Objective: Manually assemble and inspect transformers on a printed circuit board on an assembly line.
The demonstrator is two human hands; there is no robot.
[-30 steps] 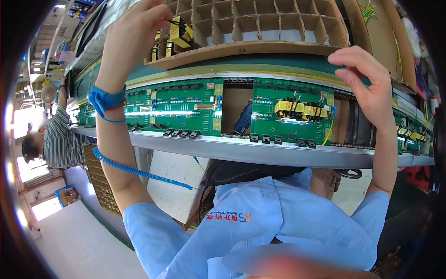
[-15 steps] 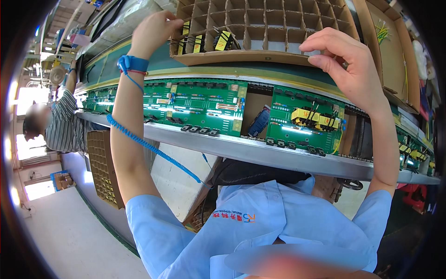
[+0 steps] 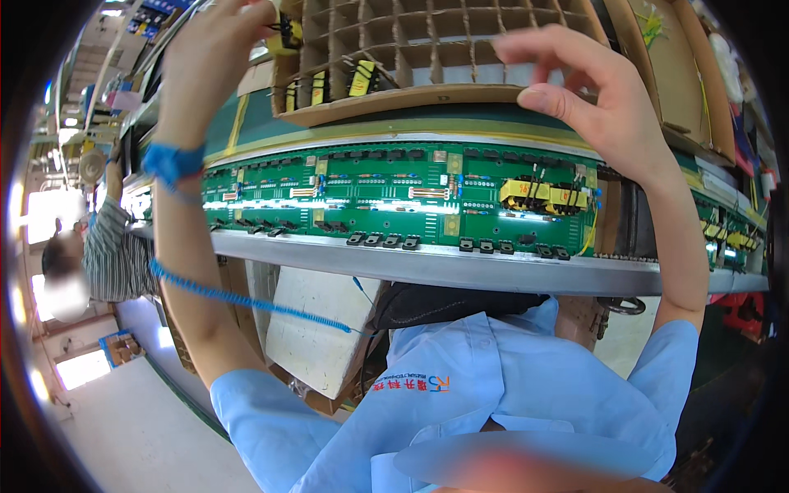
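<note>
My left hand [image 3: 215, 62], with a blue strap on its wrist, is at the left end of a divided cardboard carton [image 3: 427, 97]. Its fingertips are closed on a yellow-and-black transformer [image 3: 288, 37] above the carton's left corner. Several more transformers [image 3: 362, 79] stand in the front cells. My right hand [image 3: 588, 94] hovers by the carton's front right edge, thumb and fingers apart, holding nothing; its fingertips are blurred. Below it a green circuit board [image 3: 485, 222] lies on the rail, bearing yellow transformers [image 3: 542, 197].
Another green circuit board [image 3: 378, 218] adjoins it on the left along the metal rail [image 3: 444, 267]. An open cardboard box [image 3: 686, 99] with thin yellow-green wires is at the right. A blue coiled cord [image 3: 255, 302] hangs from my wrist strap. A person in a striped shirt [image 3: 119, 255] is at far left.
My left hand has moved left with a transformer raised from the carton. The left circuit board has slid right against the other, covering the gap where a blue object showed.
</note>
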